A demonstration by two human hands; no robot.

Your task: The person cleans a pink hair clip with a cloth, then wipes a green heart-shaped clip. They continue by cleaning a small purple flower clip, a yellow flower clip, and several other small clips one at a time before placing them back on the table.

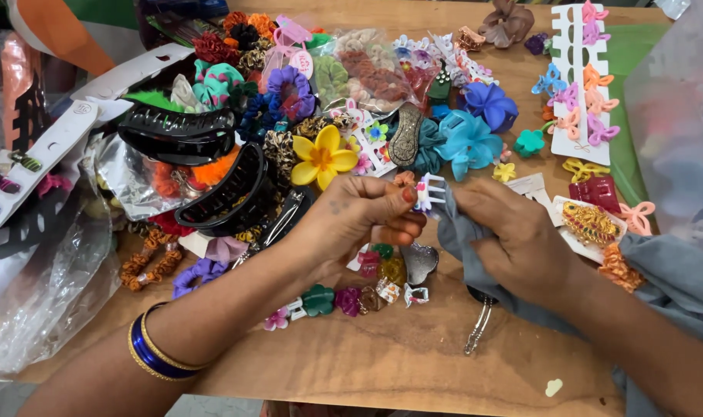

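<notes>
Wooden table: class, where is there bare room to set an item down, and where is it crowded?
Bare wood on the wooden table lies along the near edge, between the bangled left forearm and the metal clip. The far half, around the yellow flower clip and black claw clips, is crowded.

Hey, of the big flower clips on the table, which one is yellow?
The yellow flower clip, just above the left hand. It has an orange centre; the other large flowers to its right, light blue and deep blue, are both blue.
</notes>
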